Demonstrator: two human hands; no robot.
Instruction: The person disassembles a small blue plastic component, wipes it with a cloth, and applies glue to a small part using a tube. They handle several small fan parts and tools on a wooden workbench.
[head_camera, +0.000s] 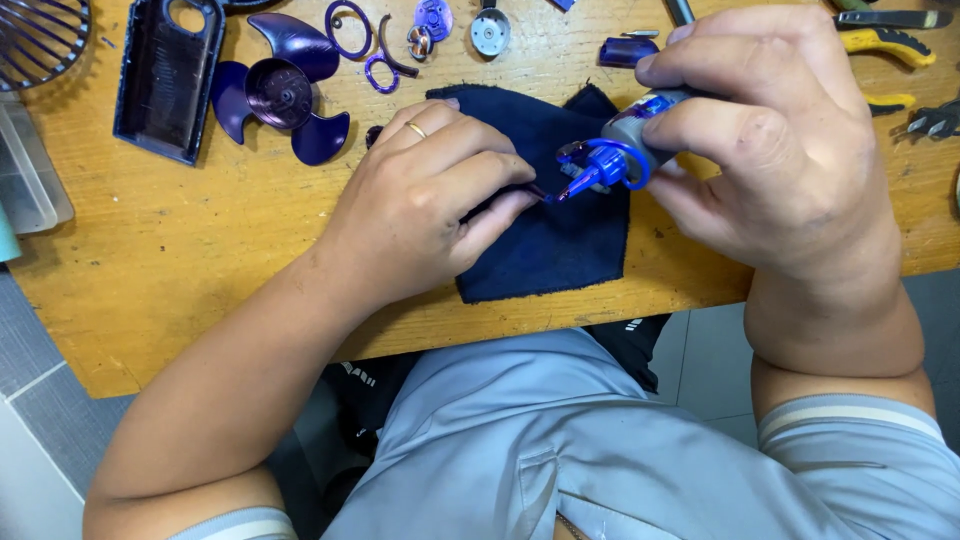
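over dark cloth (545, 240), cylindrical metal motor (632, 140)

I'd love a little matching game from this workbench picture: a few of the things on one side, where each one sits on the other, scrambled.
Things:
1. fan blade
2. dark cloth
3. yellow-handled pliers
4. small motor

Places:
A. far right edge of the table
B. held in the right hand
C. upper left, beside the black tray
D. under the left hand

Pairs: 1-C, 2-D, 3-A, 4-B
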